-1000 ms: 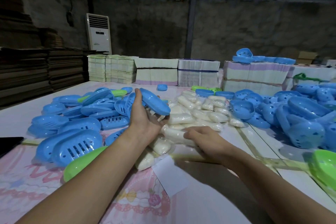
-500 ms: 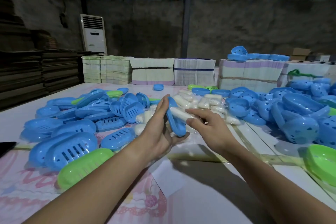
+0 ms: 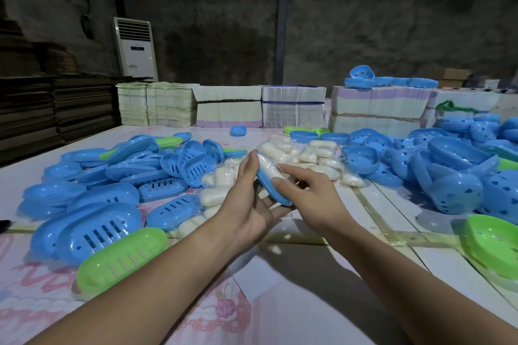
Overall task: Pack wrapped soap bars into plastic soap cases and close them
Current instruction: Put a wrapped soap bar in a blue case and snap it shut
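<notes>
My left hand (image 3: pixel 249 204) holds a blue case half (image 3: pixel 273 190) on edge above the table, thumb at its top and fingers under its lower end. A white wrapped soap bar (image 3: pixel 268 166) lies in that half. My right hand (image 3: pixel 305 193) presses the soap into it with index finger and thumb. A heap of wrapped soap bars (image 3: pixel 311 157) lies just behind the hands. Blue slotted case halves (image 3: pixel 106 199) are piled at the left, deeper blue case halves (image 3: pixel 454 168) at the right.
Green case halves lie at the near left (image 3: pixel 120 258) and near right (image 3: pixel 493 246). Bundled stacks of flat cartons (image 3: pixel 291 109) line the table's far edge. A floor air conditioner (image 3: pixel 137 50) stands behind. A white paper sheet (image 3: pixel 260 277) lies under my arms.
One second ago my left hand held the blue half over the pile and my right hand reached into the soaps. Since then the right hand brought a soap into the half.
</notes>
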The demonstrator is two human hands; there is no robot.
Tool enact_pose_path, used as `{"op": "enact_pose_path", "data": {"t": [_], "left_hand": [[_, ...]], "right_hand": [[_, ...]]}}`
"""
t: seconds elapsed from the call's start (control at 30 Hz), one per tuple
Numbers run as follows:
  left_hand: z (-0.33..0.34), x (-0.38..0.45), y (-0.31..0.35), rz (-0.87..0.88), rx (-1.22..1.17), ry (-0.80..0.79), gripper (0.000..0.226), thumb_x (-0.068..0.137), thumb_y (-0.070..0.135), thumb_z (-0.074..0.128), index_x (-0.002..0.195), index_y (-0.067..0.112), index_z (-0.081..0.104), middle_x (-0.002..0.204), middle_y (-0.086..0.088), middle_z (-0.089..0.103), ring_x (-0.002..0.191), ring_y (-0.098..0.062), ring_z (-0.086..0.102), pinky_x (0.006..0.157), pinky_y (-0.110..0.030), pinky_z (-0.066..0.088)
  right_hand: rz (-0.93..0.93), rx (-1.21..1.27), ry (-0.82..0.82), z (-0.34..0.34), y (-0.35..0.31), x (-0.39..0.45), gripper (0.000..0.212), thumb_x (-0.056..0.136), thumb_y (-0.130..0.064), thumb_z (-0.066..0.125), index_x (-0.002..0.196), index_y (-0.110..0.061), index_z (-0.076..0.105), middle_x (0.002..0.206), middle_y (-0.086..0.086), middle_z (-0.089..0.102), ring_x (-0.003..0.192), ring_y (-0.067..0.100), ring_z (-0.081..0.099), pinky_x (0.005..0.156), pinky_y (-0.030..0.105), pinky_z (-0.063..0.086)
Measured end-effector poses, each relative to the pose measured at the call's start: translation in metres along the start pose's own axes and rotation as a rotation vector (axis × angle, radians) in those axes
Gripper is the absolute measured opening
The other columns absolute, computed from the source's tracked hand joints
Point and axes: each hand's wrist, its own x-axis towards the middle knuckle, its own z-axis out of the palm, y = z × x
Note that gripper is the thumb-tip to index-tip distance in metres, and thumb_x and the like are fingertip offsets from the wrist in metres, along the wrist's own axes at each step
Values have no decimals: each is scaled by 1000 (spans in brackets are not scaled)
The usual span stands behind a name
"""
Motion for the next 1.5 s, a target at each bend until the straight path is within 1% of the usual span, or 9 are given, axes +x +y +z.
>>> {"op": "enact_pose_path", "data": {"t": [0.2,0.37,0.5,0.7,0.8,1.0,1.13,1.37,1.5], "left_hand": [[1,1,5,24,-62,8,66,85,50,63,142,18,54,114,-17,74,99,-38,74,64,-52,61],[0,-3,3,-66,-91,-32,58,94,52,58,140,17,56,115,-20,73,98,-40,73,67,-54,61],[2,-5,0,-185,-193,-111,62,91,53,62,106,-5,76,116,-29,70,100,-47,71,75,-62,59],[3,-3,0,-157,-184,-79,69,95,59,52,85,-3,80,110,-26,73,96,-44,73,72,-63,59],[3,-1,1,-85,-166,-7,65,97,60,47,106,2,75,112,-24,73,97,-43,72,75,-66,57],[2,-2,3,-92,-152,82,56,95,60,52,114,10,65,118,-23,71,117,-43,63,90,-62,52],[5,-3,4,-115,-170,77,53,95,58,53,117,10,63,120,-23,70,114,-45,64,85,-64,54],[7,-2,5,-133,-150,64,54,94,58,54,119,12,62,120,-22,70,106,-45,67,80,-65,54],[6,0,5,-121,-145,74,52,94,58,55,116,11,63,106,-24,74,91,-45,73,81,-65,54]], "right_hand": [[-96,-123,84,-9,-10,1,12,87,-36,62,85,-37,74,91,-15,66,94,3,56,82,29,49],[13,-8,54,-9,-6,0,12,83,-22,75,94,-26,77,94,-11,69,89,2,63,88,37,55],[29,3,67,-11,-2,1,14,81,-26,77,95,-27,78,94,-11,70,90,-1,65,90,37,55],[-5,3,25,-14,-2,2,14,85,-32,72,97,-27,78,97,-12,71,93,0,64,89,32,53],[-46,24,111,-22,-3,7,10,89,-33,67,96,-32,75,101,-14,70,94,-1,62,86,23,49],[155,-803,228,-74,26,28,46,88,-28,58,134,-29,54,128,4,53,121,26,44,98,40,39],[295,-1019,166,-95,44,46,58,91,-25,55,146,-28,36,141,13,41,127,34,37,99,44,39],[406,-1309,141,-116,73,68,29,94,-25,50,121,-22,55,126,10,42,117,32,41,89,42,47],[290,-1287,198,-123,77,70,21,95,-19,50,110,-19,65,111,6,44,109,29,41,74,37,44]]}}
